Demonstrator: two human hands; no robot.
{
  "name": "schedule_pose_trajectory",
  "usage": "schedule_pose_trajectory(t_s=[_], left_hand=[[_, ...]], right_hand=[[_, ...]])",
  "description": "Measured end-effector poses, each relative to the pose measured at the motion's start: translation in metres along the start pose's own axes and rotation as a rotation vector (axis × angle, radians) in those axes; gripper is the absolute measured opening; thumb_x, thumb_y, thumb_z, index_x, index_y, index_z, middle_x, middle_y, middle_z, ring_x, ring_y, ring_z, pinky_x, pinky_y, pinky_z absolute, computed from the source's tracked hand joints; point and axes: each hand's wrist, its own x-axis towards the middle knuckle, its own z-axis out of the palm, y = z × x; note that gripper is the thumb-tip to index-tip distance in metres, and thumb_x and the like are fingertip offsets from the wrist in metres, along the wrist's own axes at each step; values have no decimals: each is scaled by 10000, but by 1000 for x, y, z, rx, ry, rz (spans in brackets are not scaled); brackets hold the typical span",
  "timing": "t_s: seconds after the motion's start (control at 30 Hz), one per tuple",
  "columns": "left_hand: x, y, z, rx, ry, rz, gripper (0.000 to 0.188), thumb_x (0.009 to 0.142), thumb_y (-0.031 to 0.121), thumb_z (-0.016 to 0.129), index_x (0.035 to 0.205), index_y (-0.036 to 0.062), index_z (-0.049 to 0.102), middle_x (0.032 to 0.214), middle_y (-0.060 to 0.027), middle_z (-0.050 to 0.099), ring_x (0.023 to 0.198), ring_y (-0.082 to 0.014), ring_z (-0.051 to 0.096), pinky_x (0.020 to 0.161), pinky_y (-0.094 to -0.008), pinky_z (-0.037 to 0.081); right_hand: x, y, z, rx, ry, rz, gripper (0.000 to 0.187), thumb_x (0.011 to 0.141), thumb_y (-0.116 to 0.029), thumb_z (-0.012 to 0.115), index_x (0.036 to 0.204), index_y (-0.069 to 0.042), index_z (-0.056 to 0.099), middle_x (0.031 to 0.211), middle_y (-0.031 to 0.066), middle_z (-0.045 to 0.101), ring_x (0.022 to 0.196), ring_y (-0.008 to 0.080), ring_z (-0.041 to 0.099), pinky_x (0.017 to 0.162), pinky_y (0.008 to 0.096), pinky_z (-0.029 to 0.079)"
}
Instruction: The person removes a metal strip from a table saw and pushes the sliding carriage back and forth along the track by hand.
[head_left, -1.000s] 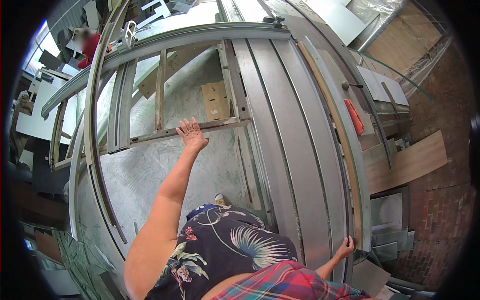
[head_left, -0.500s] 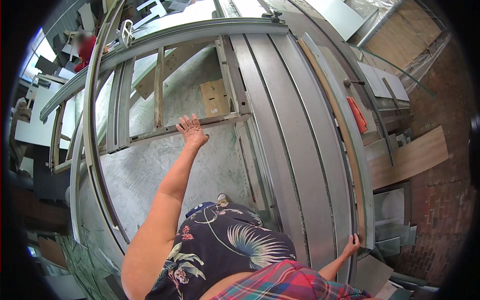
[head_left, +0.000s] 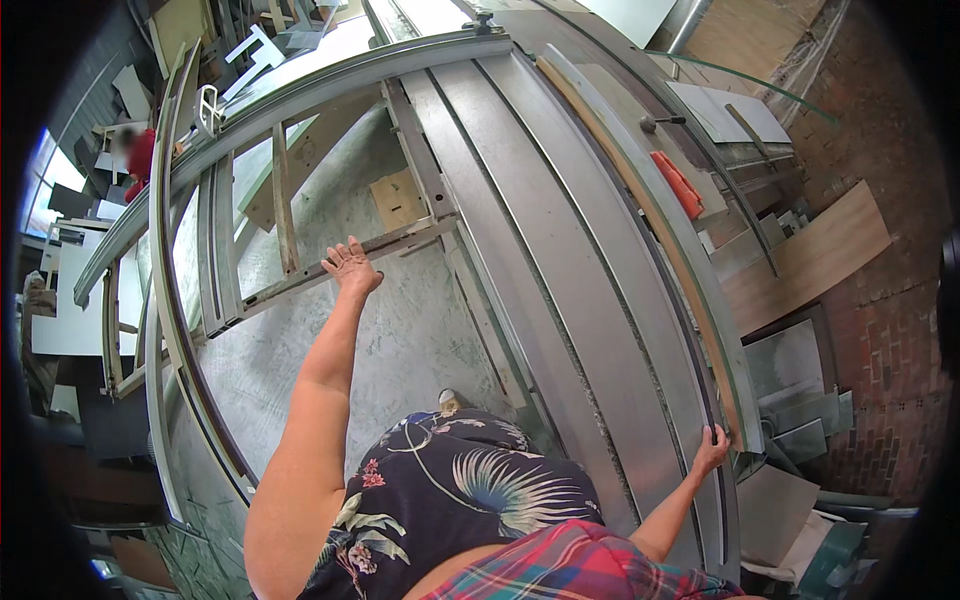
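Note:
My left hand (head_left: 352, 268) lies with spread fingers on the near bar of a metal outrigger frame (head_left: 414, 236). The frame joins the left side of a long, silver, slotted machine table (head_left: 540, 230). At lower right, my right hand (head_left: 711, 451) has its fingers curled over the dark rail (head_left: 690, 375) along the table's right edge. Just beyond those fingertips ends a wooden strip (head_left: 655, 210) with a pale metal edge beside it. The underside of the right hand's grip is hidden. A grey fence bar (head_left: 330, 90) crosses the frame's far side.
A tan board (head_left: 398, 199) lies on the floor beneath the frame. An orange-red object (head_left: 677, 185) and a lever handle (head_left: 662, 122) are right of the table. Wood and sheet offcuts (head_left: 810, 260) stand farther right. A person in red (head_left: 141, 163) is at far left.
My view has turned, so the table and frame sit farther left in the picture. Both hands keep their places, the left on the bar and the right at the rail.

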Motion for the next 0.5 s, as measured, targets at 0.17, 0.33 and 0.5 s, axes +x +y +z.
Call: schedule_pose_trajectory(t_s=[0.17,0.33,0.5], left_hand=[[-1,1,-5,31,-21,3,1019,669,391,711,1436,73,121,1447,-217,230,1362,-417,130,1081,-588,91],[-7,1,-20,97,-18,17,935,663,340,708,1410,90,204,1420,-169,299,1338,-363,231,1074,-572,155],[-10,-3,-26,91,1,56,826,654,274,693,1362,114,299,1341,-123,411,1271,-306,354,1057,-553,214]], right_hand=[[0,6,-3,-48,26,-72,288,771,-270,699,982,-75,679,961,129,625,921,305,579,815,403,453],[5,10,-6,-13,-10,-102,303,767,-267,704,990,-64,675,976,128,623,933,304,578,830,406,448],[8,13,-8,50,-44,-98,286,766,-265,697,982,-79,677,970,124,598,957,320,541,884,436,396]])
